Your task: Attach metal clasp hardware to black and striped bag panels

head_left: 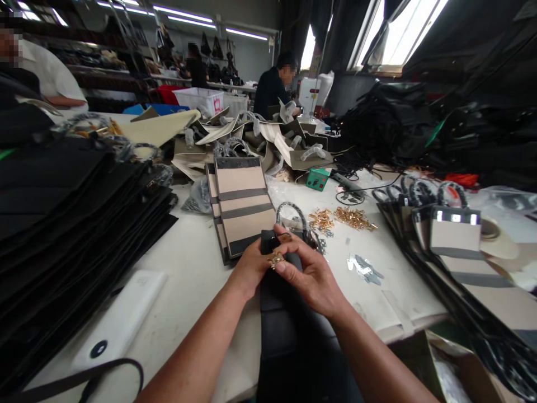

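A black bag panel (279, 319) hangs over the table's front edge toward me, its plastic-wrapped handle (293, 210) at the far end. My left hand (250, 268) is closed on the panel's upper edge, fingers partly hidden behind the black material. From the other side my right hand (310, 271) pinches a small gold-coloured metal fitting (276, 260) between thumb and fingers, close against the left hand. Gold fittings (354, 218) lie in small heaps beyond my right hand, and flat grey metal plates (364, 268) are scattered nearer.
Stacked black panels (62, 224) fill the left side, beside a white power bank (121, 319). Beige-lined panels (245, 204) lie ahead, more (455, 238) stand at right. A green box (319, 179) sits farther back. An open carton (444, 364) is below right. Several people work beyond.
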{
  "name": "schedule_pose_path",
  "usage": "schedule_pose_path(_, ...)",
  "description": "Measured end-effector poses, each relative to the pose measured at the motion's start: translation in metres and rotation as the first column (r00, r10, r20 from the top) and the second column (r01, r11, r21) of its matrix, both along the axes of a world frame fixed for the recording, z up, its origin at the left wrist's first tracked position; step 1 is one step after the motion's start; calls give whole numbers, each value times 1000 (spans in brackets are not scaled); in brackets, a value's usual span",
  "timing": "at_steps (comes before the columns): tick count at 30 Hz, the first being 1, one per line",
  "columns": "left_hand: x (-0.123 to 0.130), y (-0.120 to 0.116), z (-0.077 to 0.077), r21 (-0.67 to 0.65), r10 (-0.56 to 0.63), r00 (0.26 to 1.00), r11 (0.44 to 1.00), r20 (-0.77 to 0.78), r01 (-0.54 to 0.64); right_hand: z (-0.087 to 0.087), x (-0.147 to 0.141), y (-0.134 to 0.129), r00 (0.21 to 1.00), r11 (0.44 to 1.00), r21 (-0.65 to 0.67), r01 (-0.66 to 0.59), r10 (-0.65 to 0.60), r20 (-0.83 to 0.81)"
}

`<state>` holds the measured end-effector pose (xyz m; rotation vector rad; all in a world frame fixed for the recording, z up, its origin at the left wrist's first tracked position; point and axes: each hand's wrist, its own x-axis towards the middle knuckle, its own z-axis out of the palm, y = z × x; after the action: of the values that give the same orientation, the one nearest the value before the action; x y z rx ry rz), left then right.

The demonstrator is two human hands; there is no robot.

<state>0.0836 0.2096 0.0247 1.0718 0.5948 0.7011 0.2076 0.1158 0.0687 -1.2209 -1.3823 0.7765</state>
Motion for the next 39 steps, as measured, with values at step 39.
schedule_pose_path(39,0,-25,8,-488,-102,795,740,599,463,24,66,-15,720,965,145,216,-258,644)
